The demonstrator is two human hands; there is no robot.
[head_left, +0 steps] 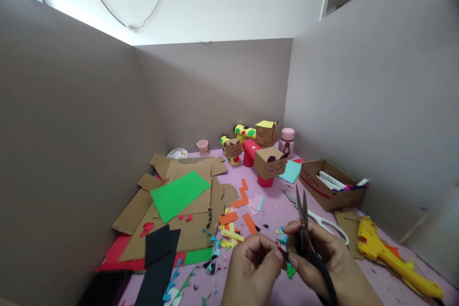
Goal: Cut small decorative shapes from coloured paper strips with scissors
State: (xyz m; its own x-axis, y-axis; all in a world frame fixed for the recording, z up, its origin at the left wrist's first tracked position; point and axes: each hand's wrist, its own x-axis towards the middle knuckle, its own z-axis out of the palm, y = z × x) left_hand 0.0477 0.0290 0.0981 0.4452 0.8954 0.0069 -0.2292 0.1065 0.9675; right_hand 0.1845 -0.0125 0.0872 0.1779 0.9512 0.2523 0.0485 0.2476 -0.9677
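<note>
Black-handled scissors [304, 224] rest in my right hand [335, 260], blades pointing up and slightly apart. The thumb and a finger of that hand also meet a tiny dark piece with some red [283, 251]. My left hand [253, 265] pinches the same piece from the other side, its fingers closed. What the piece is made into cannot be made out. Beyond my hands stands a red animal figure with a cardboard box head [270, 162], a face drawn on it. White-handled scissors [328, 224] lie just behind my right hand.
Cut paper scraps [231, 234] litter the purple table. Left are flattened cardboard [190, 208], a green sheet [181, 194] and black paper [158, 258]. Right are a box of markers [322, 186] and a yellow glue gun [394, 260]. Behind stand a pink bottle [287, 142] and yellow spotted figures [245, 131].
</note>
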